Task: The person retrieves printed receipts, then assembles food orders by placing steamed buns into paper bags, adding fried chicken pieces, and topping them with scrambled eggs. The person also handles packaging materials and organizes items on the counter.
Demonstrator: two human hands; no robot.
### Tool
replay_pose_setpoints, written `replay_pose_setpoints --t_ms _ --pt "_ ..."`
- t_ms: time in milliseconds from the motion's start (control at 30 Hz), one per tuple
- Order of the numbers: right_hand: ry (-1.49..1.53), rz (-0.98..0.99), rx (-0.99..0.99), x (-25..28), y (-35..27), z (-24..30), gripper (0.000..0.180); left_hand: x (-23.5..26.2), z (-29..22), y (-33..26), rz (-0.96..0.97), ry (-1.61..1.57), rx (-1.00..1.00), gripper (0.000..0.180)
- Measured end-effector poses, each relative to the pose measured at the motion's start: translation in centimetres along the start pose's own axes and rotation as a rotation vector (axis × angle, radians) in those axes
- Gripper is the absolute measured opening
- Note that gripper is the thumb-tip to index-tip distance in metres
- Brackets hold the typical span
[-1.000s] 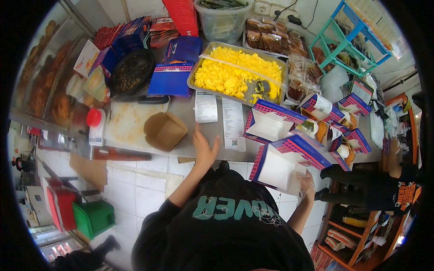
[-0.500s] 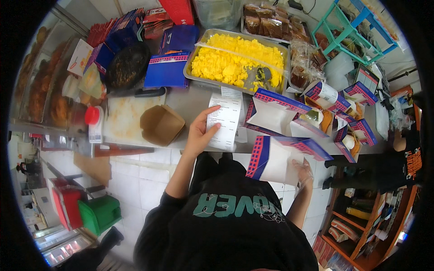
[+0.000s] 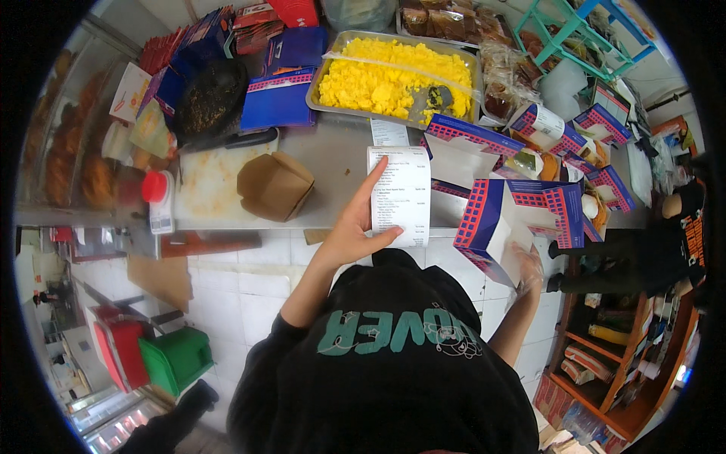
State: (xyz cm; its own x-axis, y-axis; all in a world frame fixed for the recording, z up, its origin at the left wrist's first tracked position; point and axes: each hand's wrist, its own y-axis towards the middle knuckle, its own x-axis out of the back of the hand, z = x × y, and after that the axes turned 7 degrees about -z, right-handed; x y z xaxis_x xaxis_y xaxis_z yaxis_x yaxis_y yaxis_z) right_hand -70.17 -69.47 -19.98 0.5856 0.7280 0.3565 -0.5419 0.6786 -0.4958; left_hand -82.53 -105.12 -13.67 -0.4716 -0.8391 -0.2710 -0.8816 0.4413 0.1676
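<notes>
My left hand point(image 3: 354, 233) grips a long white printed receipt point(image 3: 405, 198), thumb in front and fingers along its left side. My right hand point(image 3: 528, 274), in a clear plastic glove, holds an opened blue-and-pink carton point(image 3: 484, 231) by its near side, over the counter's front edge. The carton's white inside shows, with no food visible in it. Behind it on the counter lies another opened carton point(image 3: 458, 163), partly covered. A second receipt point(image 3: 389, 132) lies flat beyond the one in my hand. To the right, several cartons hold filled buns point(image 3: 546, 171).
A metal tray point(image 3: 311, 98) of yellow scrambled egg with a dark scoop stands at the back. Leftward are a brown paper box point(image 3: 274, 189), a cutting board point(image 3: 198, 200), a red-capped bottle point(image 3: 157, 203) and a black pan point(image 3: 208, 102). Another person point(image 3: 665, 250) stands at the far right.
My left hand has shifted right with the receipt, which faces me more fully. My right hand has moved right and slightly up, turning the carton so its walls stand more open.
</notes>
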Motion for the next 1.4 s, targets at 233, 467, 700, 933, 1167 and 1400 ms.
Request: replay_pose_setpoints --t_ms 233,467,700,933,1167,1400 --pt "0.001 -0.027 -0.044 1.4 -3.1 -3.1 0.053 -0.7 -1.0 -3.0 0.04 0.001 0.008 0.102" --pt "-0.03 -0.12 -0.091 4.4 -8.1 -6.0 0.05 -1.8 -3.0 -6.5 0.078 0.026 0.085 0.101" --pt "0.088 -0.15 -0.102 8.5 -12.0 -9.3 0.048 -3.5 -0.8 -5.7 0.121 0.138 -0.278 0.099" --pt "0.018 -0.202 0.017 9.1 -9.5 -9.9 0.049 -4.0 12.5 -9.2 0.013 0.024 0.147 0.105" --pt "-0.306 0.017 0.4 -0.9 1.9 -2.8 0.052 -3.3 15.0 -8.2 0.078 0.132 0.344 0.091" --pt "-0.647 -0.169 0.574 -8.4 7.5 1.7 0.049 -4.7 17.2 -7.5 -0.105 0.166 0.339 0.076"
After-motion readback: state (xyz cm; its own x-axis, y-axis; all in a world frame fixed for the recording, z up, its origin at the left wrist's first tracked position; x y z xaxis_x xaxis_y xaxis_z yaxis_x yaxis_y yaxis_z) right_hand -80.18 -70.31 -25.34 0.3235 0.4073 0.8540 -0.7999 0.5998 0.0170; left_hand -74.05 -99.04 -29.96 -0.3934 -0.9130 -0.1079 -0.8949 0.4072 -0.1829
